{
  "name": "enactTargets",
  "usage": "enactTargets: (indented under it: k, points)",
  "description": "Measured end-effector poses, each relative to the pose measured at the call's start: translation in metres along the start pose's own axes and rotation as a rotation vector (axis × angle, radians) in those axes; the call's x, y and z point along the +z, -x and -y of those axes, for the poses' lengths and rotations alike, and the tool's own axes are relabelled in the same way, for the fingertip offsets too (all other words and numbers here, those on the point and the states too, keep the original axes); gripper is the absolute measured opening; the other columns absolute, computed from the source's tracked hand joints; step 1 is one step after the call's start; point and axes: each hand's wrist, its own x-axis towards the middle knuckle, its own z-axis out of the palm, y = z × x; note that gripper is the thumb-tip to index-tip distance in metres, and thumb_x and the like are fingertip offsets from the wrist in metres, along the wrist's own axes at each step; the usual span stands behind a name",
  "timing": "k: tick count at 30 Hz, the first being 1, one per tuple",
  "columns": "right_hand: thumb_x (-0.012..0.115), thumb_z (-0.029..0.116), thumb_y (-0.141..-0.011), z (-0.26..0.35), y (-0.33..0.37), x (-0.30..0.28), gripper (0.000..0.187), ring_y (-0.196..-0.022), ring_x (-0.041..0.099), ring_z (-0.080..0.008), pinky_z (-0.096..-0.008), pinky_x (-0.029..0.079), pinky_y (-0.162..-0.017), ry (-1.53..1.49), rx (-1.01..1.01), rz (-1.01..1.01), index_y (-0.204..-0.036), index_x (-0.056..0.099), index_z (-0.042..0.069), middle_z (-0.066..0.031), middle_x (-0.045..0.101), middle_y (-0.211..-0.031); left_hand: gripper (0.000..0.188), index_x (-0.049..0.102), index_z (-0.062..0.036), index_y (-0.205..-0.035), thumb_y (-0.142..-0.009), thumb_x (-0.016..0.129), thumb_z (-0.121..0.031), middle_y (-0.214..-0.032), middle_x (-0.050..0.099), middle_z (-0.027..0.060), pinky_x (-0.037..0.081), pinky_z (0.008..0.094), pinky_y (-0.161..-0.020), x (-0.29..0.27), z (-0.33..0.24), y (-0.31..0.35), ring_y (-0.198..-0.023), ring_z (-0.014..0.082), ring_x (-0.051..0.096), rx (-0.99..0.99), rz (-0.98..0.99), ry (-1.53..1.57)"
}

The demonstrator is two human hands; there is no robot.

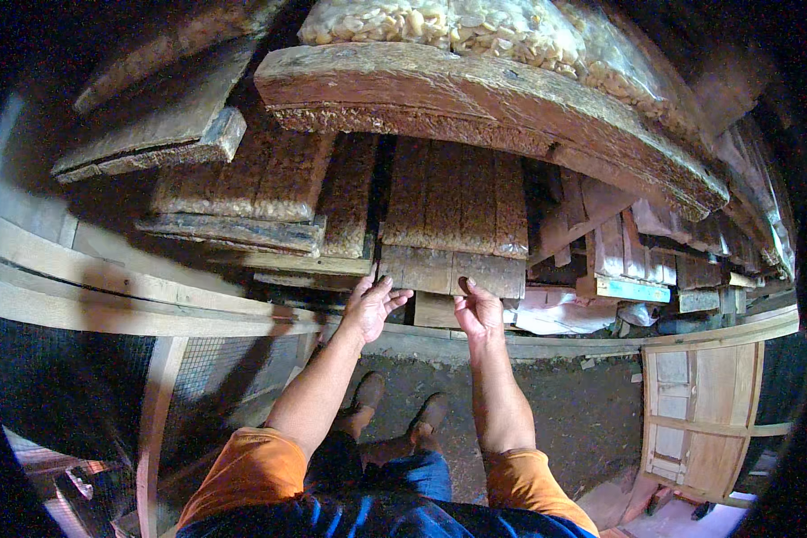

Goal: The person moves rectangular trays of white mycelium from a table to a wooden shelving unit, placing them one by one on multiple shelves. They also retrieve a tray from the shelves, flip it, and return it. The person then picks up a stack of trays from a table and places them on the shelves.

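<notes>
At 2 o'clock from the left hand (pixel 366 312) and 11 o'clock from the right hand (pixel 481 314), a wooden board (pixel 451 268) supports a packed bag (pixel 455 199). Left fingers: spread, without grip. Right fingers: partly curled; hold on the board cannot be determined.

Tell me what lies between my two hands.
In the head view, a wooden board and, below it, paler wood show between left hand and right hand.

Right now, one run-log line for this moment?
left hand: at near edge of weathered brown wooden board, grip unclear | right hand: same edge, grip unclear | board: under brown grainy plastic-wrapped packs
</notes>
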Motion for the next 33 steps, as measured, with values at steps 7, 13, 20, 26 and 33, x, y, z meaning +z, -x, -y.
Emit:
enactTargets:
  k: [7, 13, 20, 26, 33]
  points:
    - [0.070, 0.003, -0.080, 0.004, -0.024, 0.020, 0.015, -0.053, 0.053, -0.0211, -0.0258, 0.045, -0.042, -0.081, -0.066, -0.095, -0.089, 0.059, -0.001, -0.0120, 0.060, -0.078, 0.033, 0.047, -0.0112, -0.120, -0.092, 0.062, -0.019, -0.109, 0.059, 0.0067, 0.054, 0.0342, -0.082, 0.003, -0.002, -0.024, -0.095, 0.0276, 0.064, 0.013, -0.036, 0.062]
    - [0.068, 0.003, -0.082, 0.014, -0.031, 0.038, 0.016, -0.056, 0.052, -0.0195, -0.0259, 0.046, -0.046, 0.005, -0.040, -0.072, -0.094, 0.058, 0.000, -0.0105, 0.060, -0.078, 0.033, 0.051, -0.0130, -0.119, -0.090, 0.065, -0.020, -0.109, 0.062, 0.0069, 0.054, 0.0335, -0.084, 0.008, -0.002, -0.044, -0.098, 0.0254, 0.063, -0.018, -0.062, 0.147]
    - [0.069, 0.007, -0.083, 0.018, -0.046, 0.052, 0.014, -0.057, 0.051, -0.0185, -0.0254, 0.046, -0.046, 0.027, -0.039, -0.058, -0.091, 0.060, 0.000, -0.0085, 0.060, -0.078, 0.032, 0.053, -0.0026, -0.109, -0.089, 0.066, -0.024, -0.106, 0.061, 0.0117, 0.053, 0.0323, -0.089, 0.005, -0.007, -0.065, -0.103, 0.0266, 0.062, -0.120, -0.121, 0.177]
    - [0.065, 0.006, -0.084, 0.017, -0.054, 0.049, 0.013, -0.068, 0.063, -0.0259, -0.0253, 0.050, -0.049, 0.018, -0.085, 0.047, -0.092, 0.059, -0.004, -0.0138, 0.063, -0.084, 0.051, 0.039, -0.0092, -0.136, -0.094, 0.058, -0.030, -0.128, 0.055, 0.0188, 0.050, 0.0342, -0.093, -0.026, 0.000, -0.031, -0.111, 0.0266, 0.059, -0.143, 0.021, -0.001]
    - [0.070, 0.024, -0.078, -0.074, -0.022, 0.056, 0.064, -0.122, 0.050, -0.0266, -0.0505, 0.034, -0.105, 0.370, -0.012, 0.329, -0.133, 0.040, 0.012, -0.0096, 0.051, -0.132, 0.075, 0.031, -0.0130, -0.144, -0.088, 0.055, -0.057, -0.141, 0.041, 0.0180, 0.043, 0.0372, -0.101, -0.130, -0.025, 0.033, -0.118, 0.0282, 0.052, -0.163, -0.248, -0.027]
